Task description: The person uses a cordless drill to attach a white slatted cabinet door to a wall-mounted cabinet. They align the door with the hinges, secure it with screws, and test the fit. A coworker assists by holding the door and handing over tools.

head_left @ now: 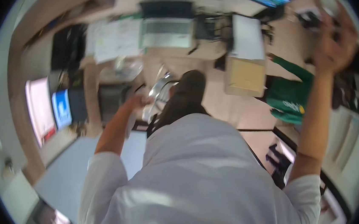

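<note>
My right hand [337,44] is raised at the upper right, its arm stretched far forward. Its fingers look spread apart, though motion smears them, and I see nothing held in them. A small black object [309,20] appears just left of those fingertips, too blurred to name. My left hand [139,103] hangs lower, left of my dark trouser leg [185,91]. Beside it is a shiny curved metal frame [160,91], perhaps part of a stool. Whether the left fingers touch that frame, or are closed, is lost in blur.
An open laptop [167,32], paper sheets [113,38] and a clear plastic item [125,68] occupy the desk ahead. A cardboard box [245,77] with a white sheet [248,37] stands right of centre. A person in a green shirt [288,93] is close by my right arm.
</note>
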`<state>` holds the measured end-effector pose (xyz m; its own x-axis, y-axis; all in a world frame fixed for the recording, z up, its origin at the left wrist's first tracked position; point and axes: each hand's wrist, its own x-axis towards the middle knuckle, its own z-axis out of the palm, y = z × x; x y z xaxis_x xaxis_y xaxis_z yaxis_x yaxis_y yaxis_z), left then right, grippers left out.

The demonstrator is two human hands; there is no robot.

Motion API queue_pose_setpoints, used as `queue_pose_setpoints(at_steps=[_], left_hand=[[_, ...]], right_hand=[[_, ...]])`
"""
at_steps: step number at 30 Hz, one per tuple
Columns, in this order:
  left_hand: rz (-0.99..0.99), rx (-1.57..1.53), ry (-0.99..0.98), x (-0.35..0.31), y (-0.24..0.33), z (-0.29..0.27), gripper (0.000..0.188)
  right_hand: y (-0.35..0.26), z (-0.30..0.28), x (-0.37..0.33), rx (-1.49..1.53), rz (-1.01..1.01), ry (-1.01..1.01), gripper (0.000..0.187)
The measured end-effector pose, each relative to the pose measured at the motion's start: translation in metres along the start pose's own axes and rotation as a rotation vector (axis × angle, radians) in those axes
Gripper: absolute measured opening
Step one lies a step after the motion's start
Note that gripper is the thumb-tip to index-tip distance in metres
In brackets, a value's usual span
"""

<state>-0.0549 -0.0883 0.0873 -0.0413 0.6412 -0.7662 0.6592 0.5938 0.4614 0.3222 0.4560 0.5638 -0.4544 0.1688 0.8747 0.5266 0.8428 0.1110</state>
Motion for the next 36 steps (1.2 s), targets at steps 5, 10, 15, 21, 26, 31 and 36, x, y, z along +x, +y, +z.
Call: queue_pose_setpoints(at_steps=[5,10,15,21,26,31,36], left_hand=[[-0.145,0.312,0.026,-0.026,0.126,-0.030,0.058],[-0.310,0.531,-0.113,0.013,0.105,-0.034,0.068],[-0.181,0.584,-0.100,0.054,0.034,-0.021,0.076],[0.247,0.414,0.274,0.060,0.143,-0.120,0.067],[0.871,-0.069,0.566,-0.105,0.444,-0.246,0.039],[1.259,0.008,0.732,-0.187,0.594,-0.318,0.030],[1.329,0.216,0.689,-0.167,0.682,-0.376,0.023]], right_hand=[[-0.032,-0.017,0.013,-0.040,0.077,-0.069,0.052],[-0.041,-0.015,0.021,0.129,0.123,0.117,0.044],[-0.032,-0.018,0.015,0.118,0.168,0.073,0.049],[-0.048,-0.029,0.025,0.174,0.197,0.007,0.047],[-0.042,-0.039,0.022,0.161,0.184,-0.075,0.053],[-0.055,-0.068,-0.001,0.185,0.222,-0.096,0.063],[-0.079,-0.104,-0.114,0.254,0.403,-0.189,0.065]])
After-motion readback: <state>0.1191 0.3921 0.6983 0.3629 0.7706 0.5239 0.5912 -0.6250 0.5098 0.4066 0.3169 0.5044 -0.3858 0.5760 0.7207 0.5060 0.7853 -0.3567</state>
